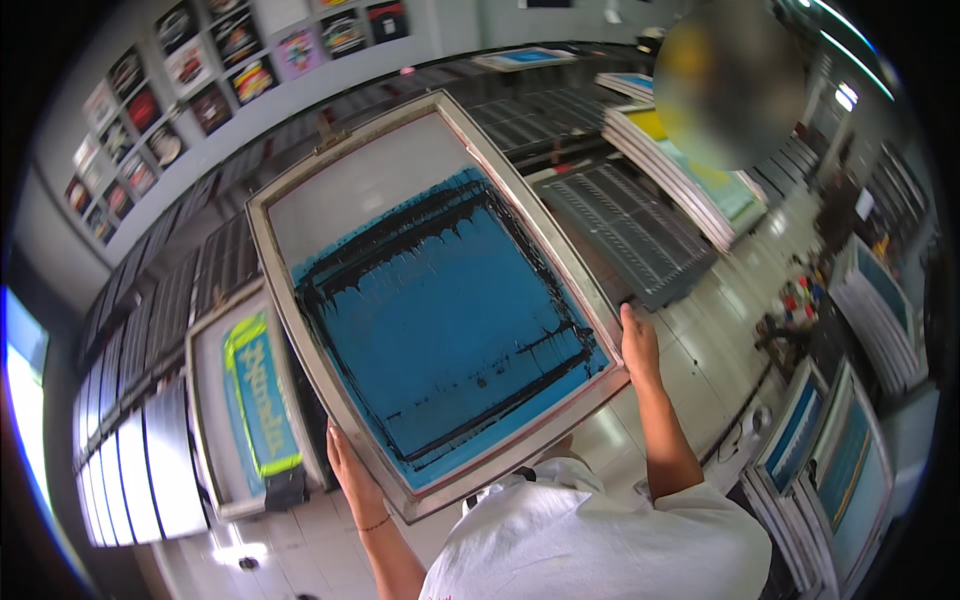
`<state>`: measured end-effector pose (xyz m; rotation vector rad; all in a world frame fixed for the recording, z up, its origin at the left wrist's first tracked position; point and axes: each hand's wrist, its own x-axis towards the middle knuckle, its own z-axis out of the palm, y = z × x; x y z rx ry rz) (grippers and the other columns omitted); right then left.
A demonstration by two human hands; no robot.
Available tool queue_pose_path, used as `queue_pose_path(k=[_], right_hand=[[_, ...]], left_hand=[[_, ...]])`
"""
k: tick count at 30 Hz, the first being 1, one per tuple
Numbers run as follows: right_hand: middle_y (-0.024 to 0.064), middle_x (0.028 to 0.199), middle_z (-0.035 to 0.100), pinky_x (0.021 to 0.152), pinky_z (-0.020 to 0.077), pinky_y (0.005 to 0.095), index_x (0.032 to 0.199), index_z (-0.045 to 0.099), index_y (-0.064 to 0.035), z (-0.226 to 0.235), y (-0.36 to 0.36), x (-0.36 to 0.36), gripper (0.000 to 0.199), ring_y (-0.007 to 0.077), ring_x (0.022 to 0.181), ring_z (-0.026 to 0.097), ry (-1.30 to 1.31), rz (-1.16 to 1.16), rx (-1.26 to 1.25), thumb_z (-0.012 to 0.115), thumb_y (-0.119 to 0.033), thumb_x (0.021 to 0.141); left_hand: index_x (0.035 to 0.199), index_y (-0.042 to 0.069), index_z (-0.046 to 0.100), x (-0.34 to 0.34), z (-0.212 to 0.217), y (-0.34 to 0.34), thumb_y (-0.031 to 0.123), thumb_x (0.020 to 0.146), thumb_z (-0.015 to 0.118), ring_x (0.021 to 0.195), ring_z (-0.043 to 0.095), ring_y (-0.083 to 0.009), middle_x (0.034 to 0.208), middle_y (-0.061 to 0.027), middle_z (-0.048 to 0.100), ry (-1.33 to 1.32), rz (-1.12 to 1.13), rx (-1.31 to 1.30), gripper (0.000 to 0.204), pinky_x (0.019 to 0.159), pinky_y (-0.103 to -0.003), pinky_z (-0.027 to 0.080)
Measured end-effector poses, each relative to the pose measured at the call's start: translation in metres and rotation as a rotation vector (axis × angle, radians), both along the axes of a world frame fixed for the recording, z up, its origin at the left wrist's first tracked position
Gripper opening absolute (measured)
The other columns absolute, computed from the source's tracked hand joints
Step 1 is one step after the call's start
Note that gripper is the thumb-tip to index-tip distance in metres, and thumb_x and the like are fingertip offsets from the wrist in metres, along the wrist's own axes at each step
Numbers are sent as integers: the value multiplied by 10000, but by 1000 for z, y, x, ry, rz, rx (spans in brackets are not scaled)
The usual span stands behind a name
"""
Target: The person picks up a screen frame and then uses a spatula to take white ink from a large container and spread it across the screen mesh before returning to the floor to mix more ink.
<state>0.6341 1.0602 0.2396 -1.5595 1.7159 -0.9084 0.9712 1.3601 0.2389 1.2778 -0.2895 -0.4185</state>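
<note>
A large screen printing frame (455, 320) is held up in front of me, tilted, between my two hands. Its mesh is blue over most of the area and pale at the far end, with black ink smeared in a rough rectangle. My left hand (352, 475) grips the near left side of the frame, fingers mostly hidden behind the rim. On the right side, near the lower right corner, my right hand (638, 348) is closed round the edge, with its thumb up along the rim.
Another screen (228, 420) with yellow-green tape stands at left. Dark slatted platens (630, 230) run along the back and right. Stacked screens (690, 180) lie at the upper right; more screens (840, 470) lean at the lower right. Tiled floor (715, 345) shows beside me.
</note>
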Motion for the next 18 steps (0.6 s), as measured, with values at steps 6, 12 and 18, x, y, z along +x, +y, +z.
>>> queue_pose_path(k=[6,12,18], right_hand=[[243,793,637,750,439,482,776,608,32,-14,-70,-135,653,411,801,610,33,-285,46,398,-559,960],[242,835,660,779,446,458,843,658,25,-14,-133,-268,632,415,850,626,96,-503,74,406,-543,955],[253,799,655,775,444,446,861,663,69,-27,-196,-379,633,382,794,628,68,-691,47,427,-509,962]], left_hand=[[1307,-38,527,-53,-13,-170,450,1004,498,1113,509,-169,1190,-84,584,46,-343,190,574,970,-300,392],[1362,-89,435,-147,-47,-346,468,986,516,1206,468,-242,1295,-174,523,72,-558,204,676,1042,-354,344],[1312,-49,497,-246,-46,-503,436,1004,485,1170,467,-209,1262,-118,541,103,-841,118,574,1027,-349,342]])
